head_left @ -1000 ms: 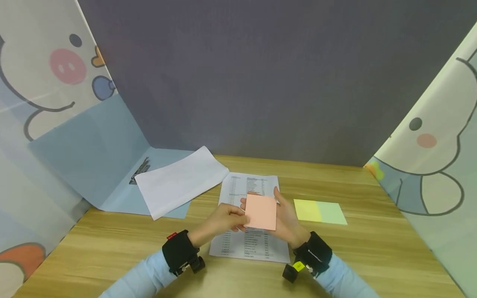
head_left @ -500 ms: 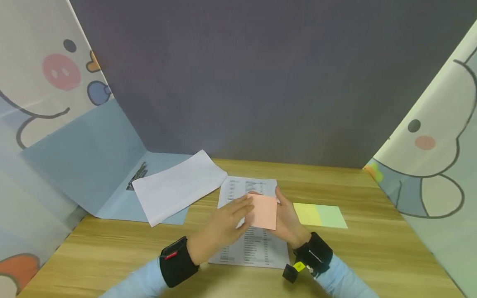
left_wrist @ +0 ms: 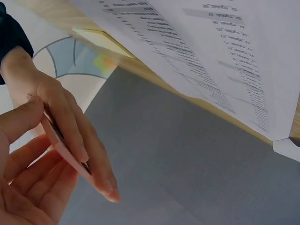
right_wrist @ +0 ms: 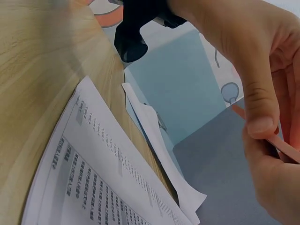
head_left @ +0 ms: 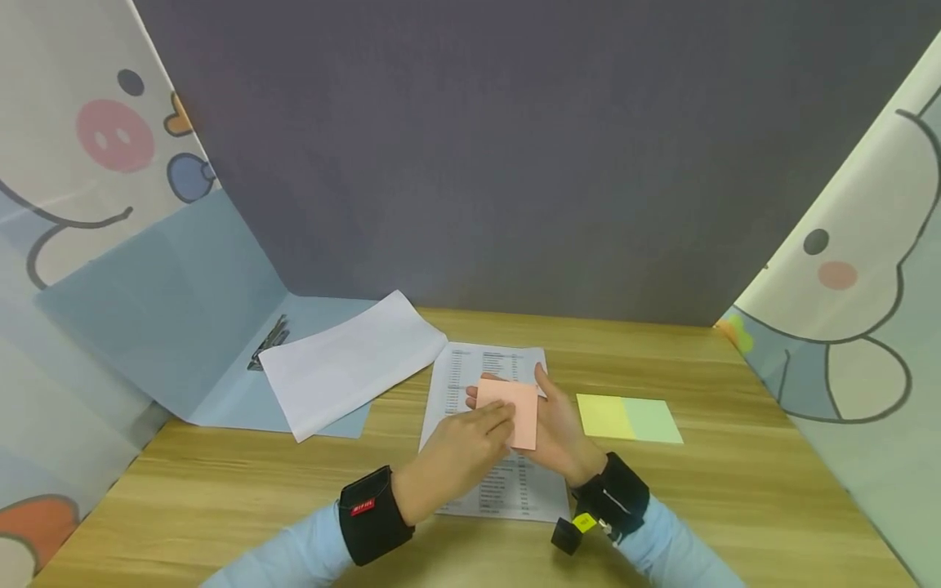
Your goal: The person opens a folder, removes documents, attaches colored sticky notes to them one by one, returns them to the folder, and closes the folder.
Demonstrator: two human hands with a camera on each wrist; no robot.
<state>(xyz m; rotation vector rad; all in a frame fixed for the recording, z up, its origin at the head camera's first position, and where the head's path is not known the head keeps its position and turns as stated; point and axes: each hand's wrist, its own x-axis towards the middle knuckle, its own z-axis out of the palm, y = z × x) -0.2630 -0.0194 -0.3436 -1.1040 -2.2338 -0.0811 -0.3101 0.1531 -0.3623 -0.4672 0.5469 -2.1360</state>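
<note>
Both hands are gripping the square pink sticky-note pad [head_left: 507,412] above the printed white sheet [head_left: 491,457] on the wooden desk [head_left: 735,490], the left hand [head_left: 459,461] having shifted its fingertips onto the pad's face, the right hand [head_left: 560,433] supporting behind.

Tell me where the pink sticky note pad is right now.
In the head view the pink sticky note pad is held up between the left hand and right hand, above the printed sheet, left of the yellow-green notes.
</note>
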